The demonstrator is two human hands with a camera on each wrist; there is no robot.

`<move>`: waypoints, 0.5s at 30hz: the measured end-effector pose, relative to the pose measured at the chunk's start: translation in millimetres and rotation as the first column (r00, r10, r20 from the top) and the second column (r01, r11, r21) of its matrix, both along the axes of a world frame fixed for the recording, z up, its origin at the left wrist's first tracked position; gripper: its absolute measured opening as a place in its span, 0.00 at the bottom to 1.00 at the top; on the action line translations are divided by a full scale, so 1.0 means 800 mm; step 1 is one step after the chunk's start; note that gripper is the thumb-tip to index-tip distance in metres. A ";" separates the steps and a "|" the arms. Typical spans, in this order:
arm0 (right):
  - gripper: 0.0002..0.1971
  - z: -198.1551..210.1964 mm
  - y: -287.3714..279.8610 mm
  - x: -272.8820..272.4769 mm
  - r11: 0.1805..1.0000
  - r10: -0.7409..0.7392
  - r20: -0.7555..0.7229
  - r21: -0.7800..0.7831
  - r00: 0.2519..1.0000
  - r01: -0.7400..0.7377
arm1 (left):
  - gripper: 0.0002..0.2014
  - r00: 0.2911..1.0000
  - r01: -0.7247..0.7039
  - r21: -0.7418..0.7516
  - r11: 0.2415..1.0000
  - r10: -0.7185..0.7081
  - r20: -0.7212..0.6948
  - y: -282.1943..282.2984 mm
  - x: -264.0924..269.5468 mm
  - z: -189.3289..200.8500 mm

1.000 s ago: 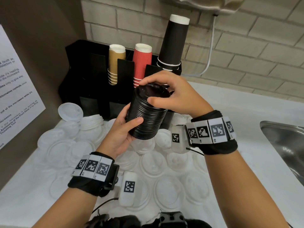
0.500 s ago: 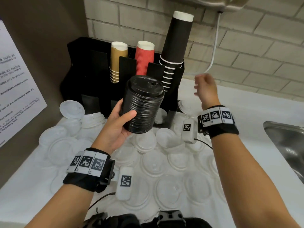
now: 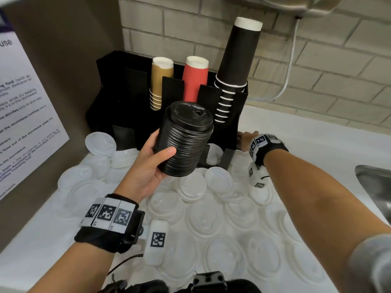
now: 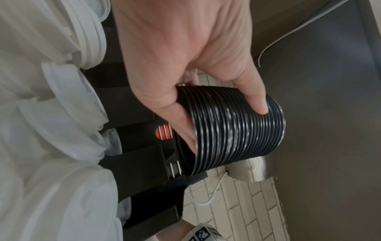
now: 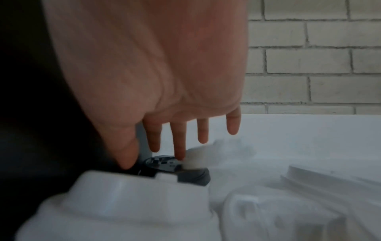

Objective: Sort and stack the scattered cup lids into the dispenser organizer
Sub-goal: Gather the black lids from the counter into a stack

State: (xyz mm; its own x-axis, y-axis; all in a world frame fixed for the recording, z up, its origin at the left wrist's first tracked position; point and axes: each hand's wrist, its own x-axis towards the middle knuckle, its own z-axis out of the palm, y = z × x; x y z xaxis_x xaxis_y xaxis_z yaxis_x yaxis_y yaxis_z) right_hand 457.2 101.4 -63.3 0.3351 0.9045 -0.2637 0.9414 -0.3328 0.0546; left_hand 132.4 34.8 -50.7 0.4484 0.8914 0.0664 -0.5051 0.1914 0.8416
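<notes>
My left hand (image 3: 151, 160) grips a tall stack of black cup lids (image 3: 184, 142), held tilted in the air in front of the black dispenser organizer (image 3: 127, 87). In the left wrist view the thumb and fingers (image 4: 257, 101) wrap round the ribbed stack (image 4: 237, 135). My right hand (image 3: 246, 138) reaches low beside the organizer's right end. Its fingers (image 5: 179, 143) are straight and spread over a single black lid (image 5: 163, 163) on the counter. Blur hides whether they touch it. Many white and clear lids (image 3: 211, 218) lie scattered over the counter.
The organizer's upper slots hold brown cups (image 3: 160, 81), red cups (image 3: 194, 79) and a tall stack of black cups (image 3: 239, 60). A steel sink (image 3: 376, 187) lies at the right edge. A brown wall with a poster (image 3: 23, 115) closes the left side. A brick wall stands behind.
My right hand let go of the top of the black stack, swung right and dropped beside the organizer. My left hand now holds the stack alone, a little higher.
</notes>
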 end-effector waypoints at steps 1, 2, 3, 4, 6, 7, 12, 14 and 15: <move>0.28 -0.004 0.003 0.003 1.000 -0.006 0.084 -0.024 0.996 0.008 | 0.33 1.000 -0.006 0.004 1.000 0.006 -0.009 0.002 -0.002 0.000; 0.30 -0.009 0.003 0.004 1.000 -0.004 0.169 -0.019 0.986 0.008 | 0.33 1.000 -0.011 0.006 1.000 0.011 -0.018 0.004 -0.004 0.001; 0.31 -0.014 0.004 0.006 1.000 -0.002 0.219 -0.010 0.976 0.004 | 0.33 1.000 -0.016 0.005 1.000 0.016 -0.025 0.006 -0.006 0.001; 0.32 -0.019 0.004 0.007 1.000 0.002 0.237 -0.002 0.971 -0.002 | 0.33 0.999 -0.022 0.004 1.000 0.022 -0.028 0.008 -0.008 0.001; 0.32 -0.022 0.006 0.010 1.000 0.024 0.240 -0.007 0.970 -0.023 | 0.32 0.999 -0.034 -0.002 0.999 0.034 -0.026 0.012 -0.013 0.001; 0.32 -0.024 0.008 0.013 0.999 0.043 0.236 -0.021 0.971 -0.039 | 0.32 0.999 -0.040 -0.006 0.999 0.040 -0.025 0.013 -0.016 0.001; 0.42 -0.018 0.008 0.019 0.994 0.103 0.200 -0.068 0.974 -0.091 | 0.32 0.998 -0.049 -0.010 0.999 0.048 -0.030 0.016 -0.025 0.000; 0.38 -0.022 0.008 0.023 0.990 0.135 0.205 -0.067 0.969 -0.124 | 0.32 0.998 -0.053 -0.017 0.998 0.052 -0.032 0.016 -0.026 -0.001; 0.36 -0.024 0.010 0.026 0.990 0.143 0.210 -0.047 0.967 -0.136 | 0.32 0.998 -0.055 -0.021 0.998 0.054 -0.031 0.016 -0.027 -0.001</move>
State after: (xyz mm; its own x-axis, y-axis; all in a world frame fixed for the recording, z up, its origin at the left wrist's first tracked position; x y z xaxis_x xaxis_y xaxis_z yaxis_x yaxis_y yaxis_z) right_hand 478.1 109.2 -82.6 0.2579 0.9385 -0.2296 0.9440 -0.1941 0.2669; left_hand 111.0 47.9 -51.3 0.4009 0.9155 0.0336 -0.4893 0.1829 0.8527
